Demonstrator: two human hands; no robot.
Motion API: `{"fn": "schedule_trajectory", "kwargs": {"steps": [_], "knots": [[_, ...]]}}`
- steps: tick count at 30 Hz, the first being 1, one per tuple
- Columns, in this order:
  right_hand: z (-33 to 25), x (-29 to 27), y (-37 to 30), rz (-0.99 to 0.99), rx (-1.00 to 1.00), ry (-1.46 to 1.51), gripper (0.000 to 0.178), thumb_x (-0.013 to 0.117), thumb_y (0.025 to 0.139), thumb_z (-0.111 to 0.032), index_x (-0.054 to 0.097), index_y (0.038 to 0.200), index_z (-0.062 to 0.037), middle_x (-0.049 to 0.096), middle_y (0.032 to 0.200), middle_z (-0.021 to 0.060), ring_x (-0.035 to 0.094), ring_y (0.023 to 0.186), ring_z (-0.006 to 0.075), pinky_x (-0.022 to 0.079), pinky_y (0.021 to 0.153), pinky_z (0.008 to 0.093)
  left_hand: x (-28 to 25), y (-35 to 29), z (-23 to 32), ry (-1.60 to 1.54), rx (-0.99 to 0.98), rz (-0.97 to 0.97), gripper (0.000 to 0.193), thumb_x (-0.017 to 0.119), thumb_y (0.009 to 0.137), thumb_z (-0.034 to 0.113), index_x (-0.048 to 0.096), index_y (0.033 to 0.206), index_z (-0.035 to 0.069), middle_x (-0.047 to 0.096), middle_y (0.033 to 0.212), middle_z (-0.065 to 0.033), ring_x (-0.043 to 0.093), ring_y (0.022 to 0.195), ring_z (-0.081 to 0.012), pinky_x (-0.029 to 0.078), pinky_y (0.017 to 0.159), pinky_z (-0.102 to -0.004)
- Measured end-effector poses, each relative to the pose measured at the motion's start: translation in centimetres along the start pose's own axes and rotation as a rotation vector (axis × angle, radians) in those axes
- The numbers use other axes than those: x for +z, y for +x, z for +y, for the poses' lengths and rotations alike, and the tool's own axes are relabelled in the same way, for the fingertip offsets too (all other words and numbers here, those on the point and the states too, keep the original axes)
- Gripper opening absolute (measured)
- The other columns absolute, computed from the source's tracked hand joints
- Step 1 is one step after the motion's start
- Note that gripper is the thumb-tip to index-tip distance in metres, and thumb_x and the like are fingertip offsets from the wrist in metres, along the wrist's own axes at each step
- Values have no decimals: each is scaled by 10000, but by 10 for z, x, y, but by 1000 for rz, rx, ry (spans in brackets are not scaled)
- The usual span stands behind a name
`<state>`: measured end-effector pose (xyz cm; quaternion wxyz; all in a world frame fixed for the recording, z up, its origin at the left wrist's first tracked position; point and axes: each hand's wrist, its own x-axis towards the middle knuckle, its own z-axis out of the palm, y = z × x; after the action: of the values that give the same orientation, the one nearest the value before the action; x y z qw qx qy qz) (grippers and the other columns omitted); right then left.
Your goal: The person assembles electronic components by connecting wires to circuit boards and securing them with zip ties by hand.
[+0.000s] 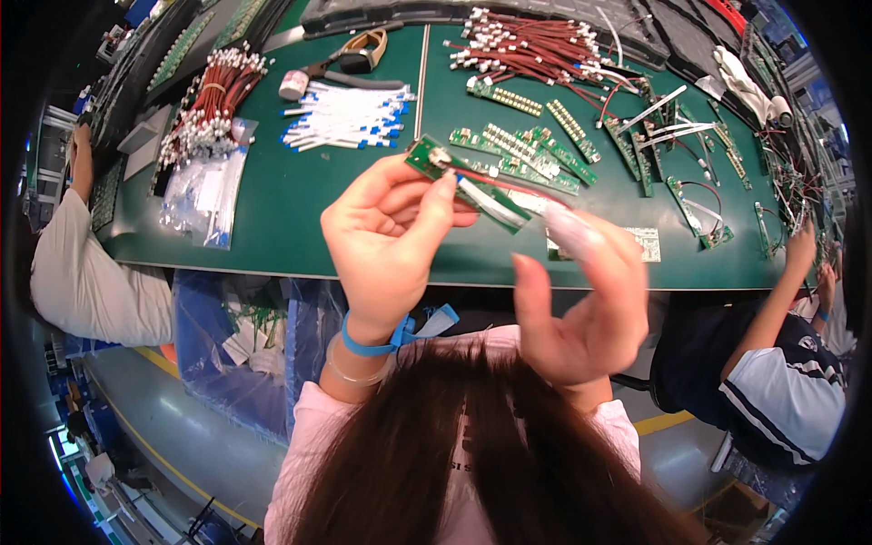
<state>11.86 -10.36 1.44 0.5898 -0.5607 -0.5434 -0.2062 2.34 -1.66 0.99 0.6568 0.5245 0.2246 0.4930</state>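
Faces a broad green table (300, 204), crowded along its far side and at both ends. Has co-workers at either end: at the left a white sleeve (100, 263), at the right a person in a dark and pale-blue top (781, 391). Below the near edge, to the left, shows a blue-lined bin (236, 381). At far centre-right, carries a heap of red wires (527, 45) with white connectors; at far left, a tied wire bundle (213, 91), with plastic bags (204, 200) just nearer. Between these, fans out white strips (345, 116) with blue ends. Extends the right hand (595, 300), blurred, thumb spread from the fingers, partly blocking a pale board (647, 243) beyond; cannot tell whether fingertips meet the wiring. Pinches a green circuit board (423, 160) in the left hand (386, 236), thumb across its face and hiding part of it, above the table's near middle, just nearer than a group of loose boards (522, 154). At far left of centre, includes a small white jar (293, 84).
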Motion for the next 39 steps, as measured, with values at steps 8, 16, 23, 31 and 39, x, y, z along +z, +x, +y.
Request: {"fn": "schedule_trajectory", "kwargs": {"steps": [8, 16, 23, 31, 39], "knots": [[18, -37, 13, -280, 326, -56, 163, 657, 613, -13, 592, 762, -34, 559, 636, 31, 488, 536, 134, 381, 480, 242, 17, 9, 7, -105, -268, -243, 133, 518, 780, -31, 507, 904, -78, 596, 809, -131, 599, 666, -151, 513, 593, -234], [54, -132, 45, -54, 508, -621, 93, 597, 747, -68, 594, 803, 6, 510, 600, -20, 431, 522, 11, 321, 461, 152, 28, 29, -2, 171, -439, -562, 290, 566, 770, 61, 502, 1036, -34, 581, 976, -126, 558, 870, -125, 439, 767, -218], [139, -180, 55, -466, 532, -966, 134, 589, 713, -178, 576, 737, -47, 561, 712, 102, 556, 647, 263, 431, 572, 339, 12, 36, -8, 214, -516, -605, 253, 539, 796, 79, 512, 1020, -35, 588, 953, -122, 575, 834, -131, 460, 714, -219], [131, -144, 42, -244, 406, -835, 164, 619, 698, -114, 573, 835, -36, 536, 640, 60, 511, 563, 154, 417, 537, 263, 9, 40, -12, 313, -411, -600, 224, 550, 788, 91, 548, 980, -23, 605, 884, -105, 576, 780, -113, 456, 697, -209], [157, -86, 35, -231, 571, -179, 168, 610, 718, -91, 603, 872, -25, 616, 679, 73, 566, 607, 84, 439, 535, 222, 8, 41, -17, 619, -148, -651, 205, 577, 731, 85, 583, 914, -8, 622, 813, -95, 602, 677, -149, 476, 614, -240]]}}
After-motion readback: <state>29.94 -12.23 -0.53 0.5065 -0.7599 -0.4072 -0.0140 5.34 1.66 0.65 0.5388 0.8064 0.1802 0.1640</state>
